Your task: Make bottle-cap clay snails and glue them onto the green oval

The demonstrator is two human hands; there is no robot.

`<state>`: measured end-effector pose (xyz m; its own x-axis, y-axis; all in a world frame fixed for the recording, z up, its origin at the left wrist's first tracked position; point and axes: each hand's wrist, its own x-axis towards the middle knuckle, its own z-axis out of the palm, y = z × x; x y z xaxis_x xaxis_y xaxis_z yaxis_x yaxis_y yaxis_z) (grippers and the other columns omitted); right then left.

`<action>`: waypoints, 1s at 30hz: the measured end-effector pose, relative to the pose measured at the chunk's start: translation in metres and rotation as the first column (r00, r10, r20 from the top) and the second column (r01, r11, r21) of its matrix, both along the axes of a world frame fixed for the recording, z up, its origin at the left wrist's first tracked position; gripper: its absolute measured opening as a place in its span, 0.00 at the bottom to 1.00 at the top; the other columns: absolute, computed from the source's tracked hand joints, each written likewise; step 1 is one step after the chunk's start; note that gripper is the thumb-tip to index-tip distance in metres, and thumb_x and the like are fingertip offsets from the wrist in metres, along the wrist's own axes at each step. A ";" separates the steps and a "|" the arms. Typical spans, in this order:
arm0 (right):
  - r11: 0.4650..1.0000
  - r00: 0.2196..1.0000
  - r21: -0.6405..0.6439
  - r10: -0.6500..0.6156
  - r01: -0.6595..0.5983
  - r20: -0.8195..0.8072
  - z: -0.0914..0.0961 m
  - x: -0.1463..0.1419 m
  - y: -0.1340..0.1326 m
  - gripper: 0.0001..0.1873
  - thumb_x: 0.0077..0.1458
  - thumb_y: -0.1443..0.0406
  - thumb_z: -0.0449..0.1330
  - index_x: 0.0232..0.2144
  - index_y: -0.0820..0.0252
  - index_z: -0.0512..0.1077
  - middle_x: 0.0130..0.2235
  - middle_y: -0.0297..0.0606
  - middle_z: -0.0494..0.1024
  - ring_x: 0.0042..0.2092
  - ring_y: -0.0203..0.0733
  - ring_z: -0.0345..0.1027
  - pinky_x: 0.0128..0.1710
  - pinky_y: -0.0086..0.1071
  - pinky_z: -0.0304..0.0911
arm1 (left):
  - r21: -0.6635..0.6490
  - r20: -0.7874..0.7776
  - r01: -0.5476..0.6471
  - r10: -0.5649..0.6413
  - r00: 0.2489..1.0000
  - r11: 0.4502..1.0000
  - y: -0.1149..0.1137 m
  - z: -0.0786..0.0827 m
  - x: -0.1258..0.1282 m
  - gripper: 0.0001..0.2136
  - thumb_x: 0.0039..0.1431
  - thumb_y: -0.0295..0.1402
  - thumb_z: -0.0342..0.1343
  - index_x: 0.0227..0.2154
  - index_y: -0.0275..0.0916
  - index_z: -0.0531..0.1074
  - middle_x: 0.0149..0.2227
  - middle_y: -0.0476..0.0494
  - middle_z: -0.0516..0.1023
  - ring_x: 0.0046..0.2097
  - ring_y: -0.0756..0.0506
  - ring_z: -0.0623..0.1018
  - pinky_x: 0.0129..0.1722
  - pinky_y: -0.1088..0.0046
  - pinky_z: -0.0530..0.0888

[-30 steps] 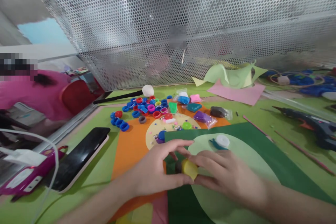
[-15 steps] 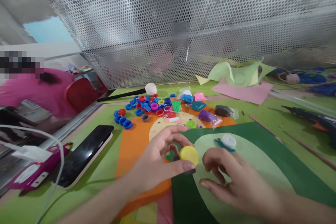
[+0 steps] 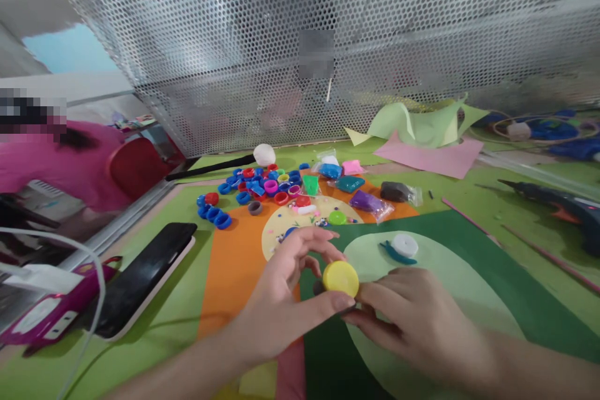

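My left hand (image 3: 280, 300) holds a round yellow bottle cap (image 3: 340, 279) between thumb and fingers, its flat top facing me. A dark strip (image 3: 347, 309), perhaps clay, shows along the lower edge of the cap, under the thumb. My right hand (image 3: 422, 309) is closed at the cap's right side, with thumb and forefinger pinching at the end of that strip. The fingertips partly hide it. Beyond the right hand, a white cap (image 3: 404, 244) lies on the pale green paper oval (image 3: 450, 287), with a teal piece (image 3: 397, 254) against it.
Several coloured bottle caps (image 3: 270, 187) lie in a heap ahead. Beside them are small bags of coloured clay, including a purple bag (image 3: 370, 202). A phone (image 3: 145, 278) and white cable (image 3: 100, 287) are left; a glue gun (image 3: 562, 206) is right. A perforated metal panel (image 3: 225, 44) stands behind.
My right hand has moved left to the yellow cap, and its fingers have closed at the cap's edge. My left hand keeps its hold. The view has shifted slightly.
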<state>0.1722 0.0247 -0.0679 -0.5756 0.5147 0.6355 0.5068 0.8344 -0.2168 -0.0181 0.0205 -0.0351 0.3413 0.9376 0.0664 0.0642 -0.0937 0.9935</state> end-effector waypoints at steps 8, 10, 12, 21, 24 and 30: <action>1.000 1.000 0.020 -0.012 0.012 -0.027 0.002 -0.001 0.000 0.20 0.65 0.61 0.46 0.21 0.58 0.63 0.16 0.28 0.66 0.17 0.32 0.55 0.19 0.30 0.45 | -0.004 -0.014 0.000 0.000 1.000 1.000 -0.001 0.000 -0.001 0.21 0.51 0.30 0.63 0.45 0.47 0.62 0.40 0.50 0.70 0.41 0.47 0.69 0.40 0.70 0.64; 1.000 0.999 -0.001 -0.015 0.015 -0.047 0.002 -0.001 0.000 0.19 0.65 0.59 0.46 0.23 0.59 0.63 0.17 0.28 0.68 0.17 0.32 0.56 0.19 0.30 0.45 | -0.008 -0.011 -0.002 0.001 1.000 1.000 -0.001 0.001 0.000 0.20 0.51 0.30 0.63 0.45 0.46 0.62 0.40 0.50 0.70 0.41 0.47 0.69 0.39 0.71 0.65; 1.000 0.999 0.004 -0.006 0.006 -0.044 0.001 -0.001 0.000 0.18 0.65 0.60 0.47 0.24 0.59 0.63 0.17 0.28 0.68 0.17 0.32 0.55 0.19 0.30 0.45 | -0.017 -0.008 -0.006 0.006 1.000 1.000 -0.001 0.002 0.001 0.20 0.50 0.30 0.63 0.45 0.46 0.62 0.39 0.50 0.70 0.40 0.47 0.69 0.38 0.71 0.65; 1.000 1.000 -0.024 0.015 -0.014 0.012 -0.001 0.000 -0.001 0.17 0.63 0.61 0.49 0.23 0.59 0.65 0.18 0.30 0.69 0.17 0.33 0.57 0.19 0.32 0.45 | -0.043 -0.009 -0.011 0.011 1.000 0.999 -0.002 0.003 0.002 0.20 0.50 0.29 0.63 0.44 0.46 0.63 0.40 0.49 0.70 0.40 0.47 0.69 0.38 0.71 0.66; 1.000 1.000 -0.011 0.013 -0.013 0.023 -0.001 0.000 -0.001 0.18 0.64 0.62 0.47 0.24 0.59 0.66 0.18 0.31 0.69 0.17 0.33 0.57 0.19 0.32 0.45 | -0.044 -0.004 -0.020 0.020 1.000 0.999 -0.002 0.001 0.001 0.20 0.50 0.30 0.63 0.45 0.47 0.63 0.40 0.49 0.70 0.41 0.47 0.69 0.39 0.71 0.66; 0.986 0.997 -0.152 0.067 -0.070 -0.026 0.000 0.006 0.000 0.22 0.64 0.55 0.45 0.24 0.59 0.65 0.17 0.30 0.67 0.17 0.33 0.58 0.19 0.31 0.48 | -0.060 0.022 -0.025 0.027 0.999 0.998 -0.001 -0.002 -0.002 0.20 0.51 0.33 0.64 0.44 0.48 0.62 0.41 0.50 0.71 0.41 0.48 0.68 0.39 0.72 0.66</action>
<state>0.1779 0.0243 -0.0678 -0.6002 0.5665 0.5646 0.4437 0.8232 -0.3543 -0.0201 0.0194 -0.0371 0.3159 0.9486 0.0174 0.0430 -0.0326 0.9985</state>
